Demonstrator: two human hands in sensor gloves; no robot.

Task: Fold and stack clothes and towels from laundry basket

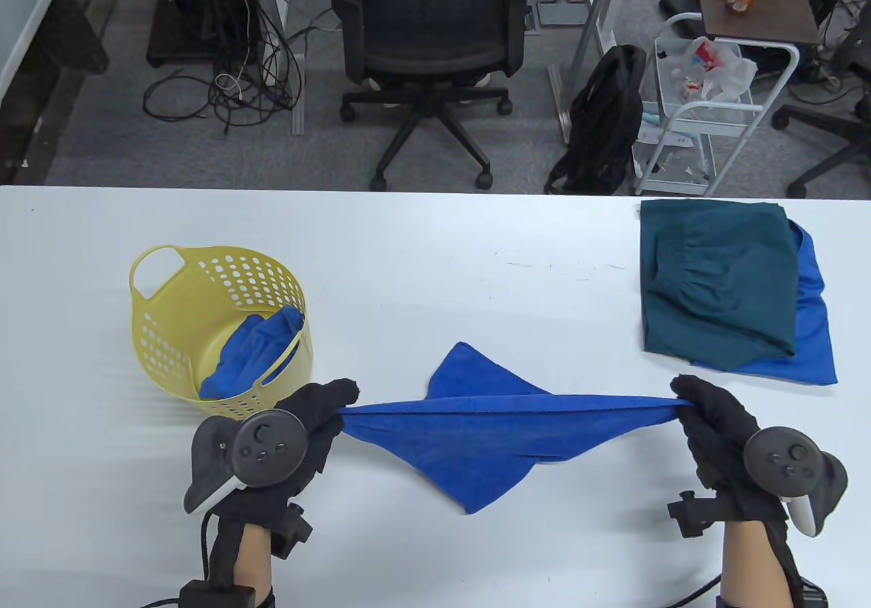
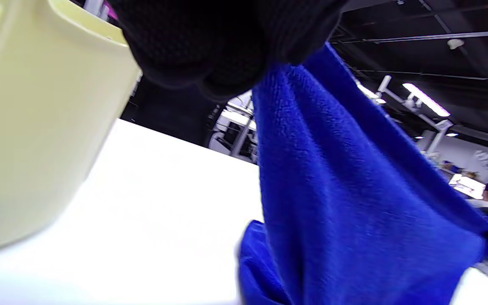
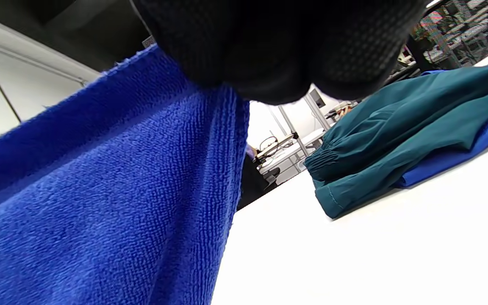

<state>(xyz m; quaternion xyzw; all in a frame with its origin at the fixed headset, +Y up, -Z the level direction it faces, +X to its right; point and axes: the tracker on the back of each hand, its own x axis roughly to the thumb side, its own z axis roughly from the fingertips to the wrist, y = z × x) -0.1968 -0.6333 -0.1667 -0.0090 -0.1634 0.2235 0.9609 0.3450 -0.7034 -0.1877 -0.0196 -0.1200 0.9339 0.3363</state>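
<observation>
A blue towel (image 1: 486, 431) is stretched taut between my hands near the table's front edge, its loose corners sagging onto the table. My left hand (image 1: 326, 407) grips its left end, just right of the yellow laundry basket (image 1: 163, 336). My right hand (image 1: 694, 407) grips its right end. The towel hangs from my fingers in the left wrist view (image 2: 345, 190) and in the right wrist view (image 3: 100, 203). A stack at the back right holds a folded dark green garment (image 1: 718, 278) on a folded blue one (image 1: 813, 336); both show in the right wrist view (image 3: 396, 140).
The basket, with a blue cloth (image 1: 252, 353) inside, stands at the left; its wall fills the left of the left wrist view (image 2: 36, 140). Beyond the table's far edge stand an office chair (image 1: 429, 43), a black backpack (image 1: 602, 125) and a white cart (image 1: 708, 105).
</observation>
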